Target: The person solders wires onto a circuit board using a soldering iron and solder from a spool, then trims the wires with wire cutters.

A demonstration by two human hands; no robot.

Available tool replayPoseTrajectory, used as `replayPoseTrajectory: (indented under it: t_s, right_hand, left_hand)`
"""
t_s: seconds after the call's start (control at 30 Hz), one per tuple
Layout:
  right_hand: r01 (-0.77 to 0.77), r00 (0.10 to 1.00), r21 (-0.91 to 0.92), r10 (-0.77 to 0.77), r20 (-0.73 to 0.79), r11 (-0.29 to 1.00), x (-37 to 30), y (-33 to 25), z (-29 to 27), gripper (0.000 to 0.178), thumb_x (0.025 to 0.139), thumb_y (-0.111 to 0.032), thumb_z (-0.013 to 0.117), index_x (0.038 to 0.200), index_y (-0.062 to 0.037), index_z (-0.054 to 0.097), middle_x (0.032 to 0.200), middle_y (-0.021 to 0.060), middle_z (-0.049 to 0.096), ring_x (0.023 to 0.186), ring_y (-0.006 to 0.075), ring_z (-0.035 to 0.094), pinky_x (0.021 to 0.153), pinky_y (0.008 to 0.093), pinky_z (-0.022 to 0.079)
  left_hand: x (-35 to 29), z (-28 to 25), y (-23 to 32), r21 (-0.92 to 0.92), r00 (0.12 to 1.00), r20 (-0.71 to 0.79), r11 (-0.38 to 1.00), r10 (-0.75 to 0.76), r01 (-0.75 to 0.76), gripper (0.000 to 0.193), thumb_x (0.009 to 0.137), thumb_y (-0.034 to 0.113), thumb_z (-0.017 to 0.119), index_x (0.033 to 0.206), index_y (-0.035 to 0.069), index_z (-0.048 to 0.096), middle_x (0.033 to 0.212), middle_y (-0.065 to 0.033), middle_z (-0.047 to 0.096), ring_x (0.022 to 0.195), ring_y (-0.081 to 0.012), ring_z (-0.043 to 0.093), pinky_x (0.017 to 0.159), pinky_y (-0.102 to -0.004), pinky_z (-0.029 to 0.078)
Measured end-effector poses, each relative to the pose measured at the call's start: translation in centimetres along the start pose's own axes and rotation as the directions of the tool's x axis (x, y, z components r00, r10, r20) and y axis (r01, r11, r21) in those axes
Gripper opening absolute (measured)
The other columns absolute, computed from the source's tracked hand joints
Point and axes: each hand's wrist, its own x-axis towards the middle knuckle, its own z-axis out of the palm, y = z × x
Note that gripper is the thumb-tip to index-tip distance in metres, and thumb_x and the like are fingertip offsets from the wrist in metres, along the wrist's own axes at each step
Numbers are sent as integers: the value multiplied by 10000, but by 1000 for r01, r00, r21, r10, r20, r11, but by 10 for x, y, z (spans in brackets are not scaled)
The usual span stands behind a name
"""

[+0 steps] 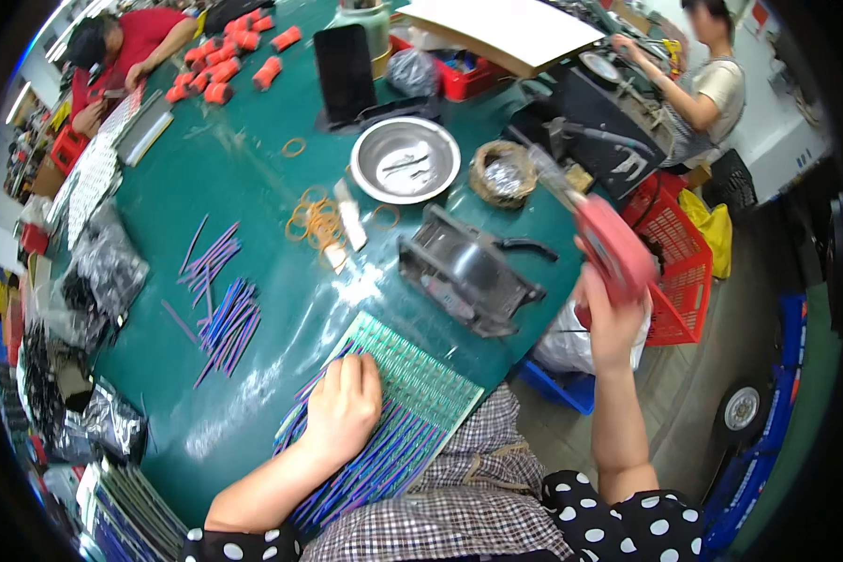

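Observation:
A green circuit board panel (420, 367) lies at the table's near edge, partly over my lap. Rows of blue and purple wires (384, 459) run from it toward me. My left hand (345, 401) rests on the panel with its fingers curled in; whatever is between the fingertips is hidden. Off to the right, my right hand (609, 314) is raised and wrapped round a red gun-shaped soldering iron (618, 245). Motion smears its body, and its tip points up and left. Loose blue and purple wires (229, 323) lie in piles left of the panel.
On the green table (206, 159) stand a black reel holder (468, 267), a metal bowl (406, 161), a taped ring holder (503, 175), rubber bands (317, 220) and a phone (345, 70). Red spools (220, 66) lie far left. Red crates (679, 290) stand right. Two people work beyond.

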Motion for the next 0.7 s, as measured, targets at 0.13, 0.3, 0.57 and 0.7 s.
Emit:
replayPoseTrajectory:
  t_s: [0.13,0.3,0.57,0.7]
  right_hand:
    - [120,991,304,-98,-88,945,-17,-14,-4,343,916,-128,496,1218,35,497,1032,118,621,606,82,492,568,218,467]
    - [-290,865,400,59,499,870,-81,-39,-49,440,892,-361,583,1159,-14,537,896,103,627,619,186,601,601,300,504]
    - [-448,775,246,235,587,860,-122,-3,-3,665,723,-98,737,1287,64,426,795,112,663,632,170,630,608,282,512]
    - [-438,776,198,258,576,877,-127,2,5,668,670,-52,735,1262,79,454,823,120,667,678,169,657,626,278,524]
  left_hand:
    - [0,-3,2,-110,982,171,989,-80,99,330,707,67,569,1014,-48,602,900,-105,558,797,-222,575,628,-291,488]
    - [-2,-7,-8,-116,985,154,989,-73,92,330,700,72,587,1003,-55,613,911,-106,569,778,-210,574,623,-280,489]
    - [0,-1,-1,-109,992,97,990,-76,86,314,688,70,598,973,-59,626,889,-102,572,730,-192,570,589,-265,481]
    - [-1,-1,-3,-99,997,64,993,-53,59,304,684,62,596,958,-65,629,877,-113,572,706,-192,563,578,-263,476]
